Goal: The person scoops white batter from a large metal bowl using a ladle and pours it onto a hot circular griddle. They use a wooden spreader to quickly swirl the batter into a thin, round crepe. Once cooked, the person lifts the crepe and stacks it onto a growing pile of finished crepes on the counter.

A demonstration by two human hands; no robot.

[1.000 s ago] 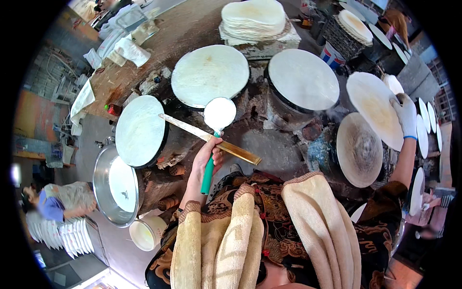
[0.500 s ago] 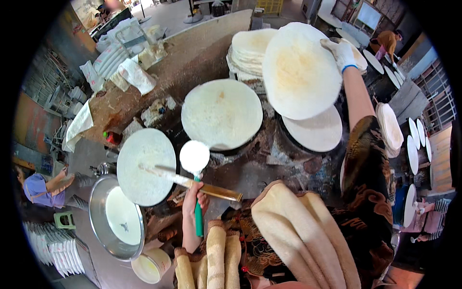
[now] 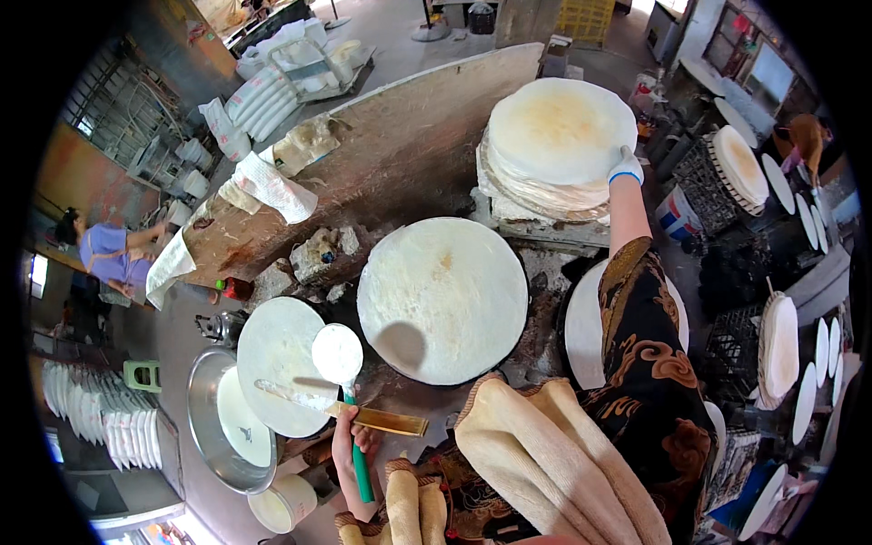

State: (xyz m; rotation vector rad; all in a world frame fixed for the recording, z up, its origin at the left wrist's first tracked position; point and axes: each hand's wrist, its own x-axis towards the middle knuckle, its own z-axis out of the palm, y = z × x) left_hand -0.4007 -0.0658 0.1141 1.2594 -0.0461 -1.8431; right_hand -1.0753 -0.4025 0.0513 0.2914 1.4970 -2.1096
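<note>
The right hand (image 3: 626, 166), grip unclear, touches the top sheet (image 3: 559, 127) at its right edge; the farther left hand (image 3: 360, 438) holds ladle (image 3: 337, 354) and blade (image 3: 386, 421).

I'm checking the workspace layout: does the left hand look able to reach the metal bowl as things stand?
Probably yes: the metal bowl lies left of the left hand, its top mostly uncovered, though that hand is full, holding a ladle and a flat stick.

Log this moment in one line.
Left hand: holds ladle, spatula | Right hand: gloved, at edge of top sheet on stack | Nearby: metal basin
</note>
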